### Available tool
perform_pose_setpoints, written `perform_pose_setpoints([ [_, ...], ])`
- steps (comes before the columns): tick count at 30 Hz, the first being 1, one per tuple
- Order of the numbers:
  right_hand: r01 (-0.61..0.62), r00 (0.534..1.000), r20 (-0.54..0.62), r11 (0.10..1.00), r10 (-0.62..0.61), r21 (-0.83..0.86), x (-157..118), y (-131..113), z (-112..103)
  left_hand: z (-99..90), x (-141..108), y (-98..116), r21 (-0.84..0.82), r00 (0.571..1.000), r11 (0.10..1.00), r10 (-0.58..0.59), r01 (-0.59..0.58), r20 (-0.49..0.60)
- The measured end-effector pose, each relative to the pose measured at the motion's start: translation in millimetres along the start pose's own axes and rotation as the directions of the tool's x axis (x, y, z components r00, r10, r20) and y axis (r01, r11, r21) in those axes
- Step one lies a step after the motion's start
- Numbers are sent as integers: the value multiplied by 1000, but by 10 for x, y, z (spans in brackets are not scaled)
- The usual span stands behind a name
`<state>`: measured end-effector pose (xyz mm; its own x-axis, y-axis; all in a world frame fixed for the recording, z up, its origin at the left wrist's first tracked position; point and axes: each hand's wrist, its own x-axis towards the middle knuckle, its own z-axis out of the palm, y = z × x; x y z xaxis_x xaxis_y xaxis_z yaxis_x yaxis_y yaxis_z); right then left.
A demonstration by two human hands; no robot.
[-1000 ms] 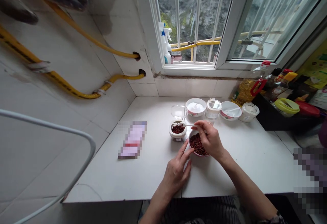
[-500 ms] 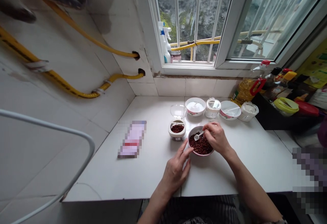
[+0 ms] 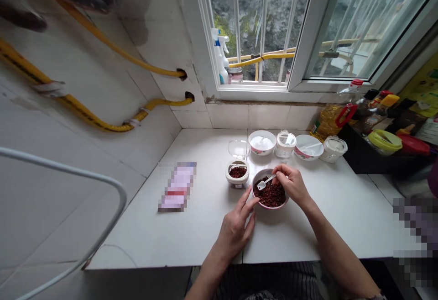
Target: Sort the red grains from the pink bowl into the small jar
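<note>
My right hand (image 3: 289, 182) pinches the handle of a small white spoon (image 3: 266, 182). The spoon's scoop is over dark red dried peppercorn-like bits (image 3: 273, 197) in a round bowl (image 3: 253, 191). Against the bowl's left and near side, the fingers of my left hand (image 3: 238, 221) hold its rim. Just left of the bowl stands a small seasoning jar (image 3: 237, 181), its clear lid (image 3: 239, 148) flipped up. More of the same dark red bits show inside the jar.
Behind stand a bowl of white powder (image 3: 262, 143), a lidded jar (image 3: 285, 144), a second bowl (image 3: 309, 148) with a white spoon, and another jar (image 3: 333, 150). An oil bottle (image 3: 329, 117) and condiments are at right. A blurred purple packet (image 3: 178, 186) lies left.
The spoon's scoop has shifted slightly left and down over the bowl, and my right hand has turned a little. My left hand stays at the bowl.
</note>
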<state>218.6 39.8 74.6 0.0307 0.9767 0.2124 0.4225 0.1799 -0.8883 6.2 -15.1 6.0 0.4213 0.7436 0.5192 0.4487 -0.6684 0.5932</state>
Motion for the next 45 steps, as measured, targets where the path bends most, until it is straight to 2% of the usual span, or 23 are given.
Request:
perform_pose_setpoints([
  [3,111,994,24,985,-109,-131,-2,-8,43,-3,1,2,15,1000,1000,1,-1,2],
  [5,127,992,39,984,-123,-128,-8,-22,57,-7,1,5,22,1000,1000,-3,3,6],
  [10,63,998,20,998,-63,-8,-13,-54,16,-15,-3,10,23,1000,1000,-14,14,13],
  [16,20,1000,-5,999,-20,39,-9,-56,-10,-12,0,11,20,1000,1000,-15,14,9],
  [22,-112,994,17,976,111,186,5,-11,-13,-7,6,12,10,1000,1000,-11,11,1],
  [27,-114,993,-1,962,119,248,16,-53,-25,-13,6,17,12,1000,1000,-3,3,-7],
  [30,-38,997,-55,968,53,248,-10,-160,38,-17,4,17,14,1000,1000,-7,7,6],
  [33,128,987,-119,983,-112,134,-43,-269,163,-11,1,8,17,1000,1000,-6,5,6],
  [35,277,954,-116,961,-278,-30,-52,-310,249,-5,-2,3,23,1000,1000,-7,7,8],
  [37,425,897,-45,885,-440,-190,-51,-323,306,-2,-3,2,25,1000,1000,-11,10,12],
  [39,521,844,28,805,-536,-283,-48,-318,314,-2,-2,4,23,1000,1000,-13,13,13],
  [42,529,826,-27,791,-563,-308,-53,-292,224,-7,1,9,17,1000,1000,-10,10,7],
  [45,430,862,-153,856,-484,-288,-62,-235,73,-15,1,12,9,1000,1000,-7,7,9],
])
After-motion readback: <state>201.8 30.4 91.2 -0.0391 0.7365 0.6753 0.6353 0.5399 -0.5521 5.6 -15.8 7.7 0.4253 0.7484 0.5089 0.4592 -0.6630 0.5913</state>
